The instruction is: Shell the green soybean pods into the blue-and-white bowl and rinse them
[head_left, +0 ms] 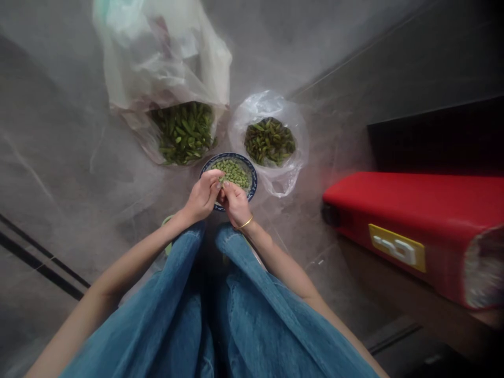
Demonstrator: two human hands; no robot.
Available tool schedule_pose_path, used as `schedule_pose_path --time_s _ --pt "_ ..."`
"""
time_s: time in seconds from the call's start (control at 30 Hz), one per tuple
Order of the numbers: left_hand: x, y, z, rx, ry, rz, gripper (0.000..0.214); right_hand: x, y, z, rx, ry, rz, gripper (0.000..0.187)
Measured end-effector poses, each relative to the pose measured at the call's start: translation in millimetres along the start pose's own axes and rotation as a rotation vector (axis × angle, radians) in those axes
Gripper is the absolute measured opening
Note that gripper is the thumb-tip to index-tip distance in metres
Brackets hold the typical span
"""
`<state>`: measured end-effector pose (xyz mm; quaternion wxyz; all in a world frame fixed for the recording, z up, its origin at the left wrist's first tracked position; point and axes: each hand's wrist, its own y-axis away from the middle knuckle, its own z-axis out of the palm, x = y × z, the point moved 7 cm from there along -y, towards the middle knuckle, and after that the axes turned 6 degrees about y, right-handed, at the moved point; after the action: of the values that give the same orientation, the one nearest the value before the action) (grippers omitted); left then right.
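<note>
My left hand (205, 195) and my right hand (234, 202) meet over the near part of a blue-rimmed plate (253, 176), fingertips pinched together. Between them shows a sliver of green, seemingly a bean pod (221, 180), mostly hidden by the fingers. Shelled green beans (235, 172) lie heaped in the plate. Just beyond, at the left, a large whitish plastic bag (165, 79) lies open with many green pods (185, 134) at its mouth. A clear plastic bag (271, 102) to the right holds darker pods or husks (270, 140). A gold bracelet circles my right wrist.
Grey tiled floor (59, 157) lies under everything. To the right is a bulky red object (417, 199) with a yellow label, beside a dark panel (437, 139). My knees in blue denim (189, 247) are close below the plate. Dark strips cross the floor at the left.
</note>
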<state>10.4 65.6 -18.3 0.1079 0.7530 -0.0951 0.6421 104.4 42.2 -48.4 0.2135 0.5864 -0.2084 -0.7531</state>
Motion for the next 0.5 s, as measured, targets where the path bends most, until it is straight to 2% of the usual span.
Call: schedule_pose_path --time_s 0.07,0.13,0.33,0.43,0.5 --pt "-4.3 2.4 4.0 0.069 0.110 -0.108 0.031 -2.0 0.8 -2.6 0.057 0.156 -0.114 0.052" --pt "-4.6 3.1 7.1 0.119 0.173 -0.179 0.032 -5.0 1.7 -4.0 0.066 0.278 -0.166 0.052" --pt "2.1 -0.7 9.5 0.140 0.293 -0.223 0.030 -15.8 5.5 -5.7 0.031 0.369 -0.227 0.049" --pt "0.9 -0.9 5.3 0.193 0.285 -0.250 0.028 -26.3 8.4 -4.9 0.049 0.497 -0.354 0.045" --pt "-1.4 -0.3 4.5 0.214 0.319 -0.279 0.023 -35.2 10.8 -3.9 0.055 0.577 -0.491 0.041"
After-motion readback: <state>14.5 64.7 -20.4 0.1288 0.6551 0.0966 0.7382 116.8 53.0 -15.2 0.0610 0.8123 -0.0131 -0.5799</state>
